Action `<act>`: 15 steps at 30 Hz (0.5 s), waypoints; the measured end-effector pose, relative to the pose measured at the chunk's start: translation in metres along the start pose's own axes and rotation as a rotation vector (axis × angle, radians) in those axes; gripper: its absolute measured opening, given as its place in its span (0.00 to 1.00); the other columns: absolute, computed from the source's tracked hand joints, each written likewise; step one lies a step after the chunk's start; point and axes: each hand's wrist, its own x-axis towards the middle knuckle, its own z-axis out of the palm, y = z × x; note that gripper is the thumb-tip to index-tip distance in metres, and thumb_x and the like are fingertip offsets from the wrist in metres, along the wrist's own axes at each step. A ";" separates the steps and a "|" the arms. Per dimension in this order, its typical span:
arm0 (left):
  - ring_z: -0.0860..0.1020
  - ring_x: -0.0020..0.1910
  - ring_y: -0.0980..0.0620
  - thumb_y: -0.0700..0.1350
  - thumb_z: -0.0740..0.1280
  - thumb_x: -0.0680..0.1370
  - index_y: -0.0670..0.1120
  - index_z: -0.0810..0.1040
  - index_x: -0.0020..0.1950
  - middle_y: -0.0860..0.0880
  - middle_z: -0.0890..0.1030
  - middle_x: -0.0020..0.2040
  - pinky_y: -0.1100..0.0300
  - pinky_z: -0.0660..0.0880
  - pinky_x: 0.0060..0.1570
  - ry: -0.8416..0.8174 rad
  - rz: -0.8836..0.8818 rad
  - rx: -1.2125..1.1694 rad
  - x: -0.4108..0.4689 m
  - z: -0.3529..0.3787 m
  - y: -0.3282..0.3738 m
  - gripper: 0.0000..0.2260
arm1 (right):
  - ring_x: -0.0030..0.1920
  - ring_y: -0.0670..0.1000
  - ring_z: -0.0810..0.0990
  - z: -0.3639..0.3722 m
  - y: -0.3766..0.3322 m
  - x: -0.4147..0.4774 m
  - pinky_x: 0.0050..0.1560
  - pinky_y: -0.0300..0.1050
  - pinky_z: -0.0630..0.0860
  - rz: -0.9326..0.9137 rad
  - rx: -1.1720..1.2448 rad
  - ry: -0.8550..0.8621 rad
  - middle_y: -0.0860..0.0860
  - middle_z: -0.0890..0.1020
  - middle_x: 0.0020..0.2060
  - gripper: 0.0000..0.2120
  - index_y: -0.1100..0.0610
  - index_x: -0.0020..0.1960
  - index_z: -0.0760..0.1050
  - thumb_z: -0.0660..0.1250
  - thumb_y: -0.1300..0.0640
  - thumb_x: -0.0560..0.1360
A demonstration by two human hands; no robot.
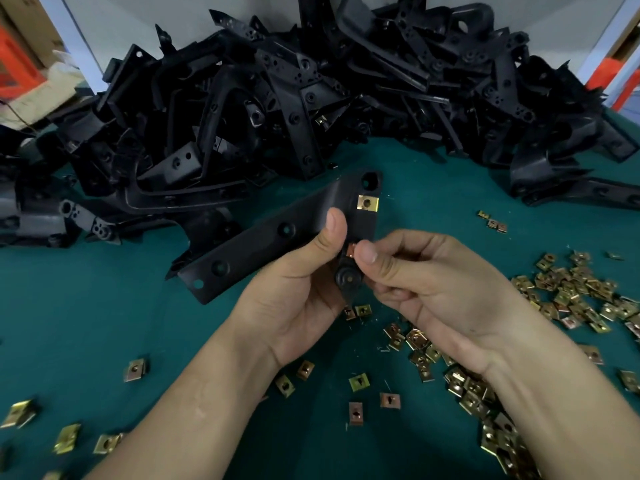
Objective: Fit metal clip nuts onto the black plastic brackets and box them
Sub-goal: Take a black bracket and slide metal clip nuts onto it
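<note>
Left hand (294, 285) round bracket (263, 237); right hand (433, 285), nut (350, 252)

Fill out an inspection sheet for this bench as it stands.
Surface: green table cover, scattered with parts.
Job's things: one bracket in hand, with a fitted clip below its top hole; a second clip at its lower end; bracket pile behind; loose clips mostly on the right; packing box not in view.
Clutter: nothing seen beyond tiny pale specks on the cover.
Hands: left hand grips the bracket; right hand pinches the second clip.
Cables: a thin dark line at far left, cannot tell.
Surroundings: cardboard boxes and an orange crate upper left; pale wall panel behind.
</note>
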 end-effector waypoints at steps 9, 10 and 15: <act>0.79 0.59 0.44 0.54 0.70 0.78 0.40 0.81 0.63 0.42 0.82 0.57 0.52 0.77 0.65 0.108 0.040 0.072 0.002 0.001 -0.001 0.21 | 0.32 0.41 0.73 0.001 0.005 0.005 0.31 0.32 0.70 0.034 0.039 0.060 0.46 0.78 0.33 0.07 0.55 0.39 0.84 0.76 0.54 0.63; 0.80 0.59 0.44 0.53 0.70 0.78 0.40 0.81 0.64 0.42 0.82 0.58 0.52 0.76 0.65 0.125 0.044 0.056 0.003 0.002 0.000 0.21 | 0.32 0.41 0.73 0.001 0.005 0.005 0.32 0.32 0.70 0.015 -0.001 0.066 0.46 0.79 0.33 0.09 0.54 0.41 0.85 0.76 0.53 0.62; 0.79 0.65 0.44 0.51 0.68 0.78 0.39 0.79 0.68 0.42 0.82 0.64 0.51 0.74 0.69 0.157 0.060 0.115 -0.001 0.006 0.007 0.23 | 0.28 0.41 0.71 0.005 0.000 0.006 0.30 0.30 0.69 -0.013 -0.030 0.068 0.46 0.80 0.31 0.08 0.54 0.42 0.87 0.76 0.57 0.63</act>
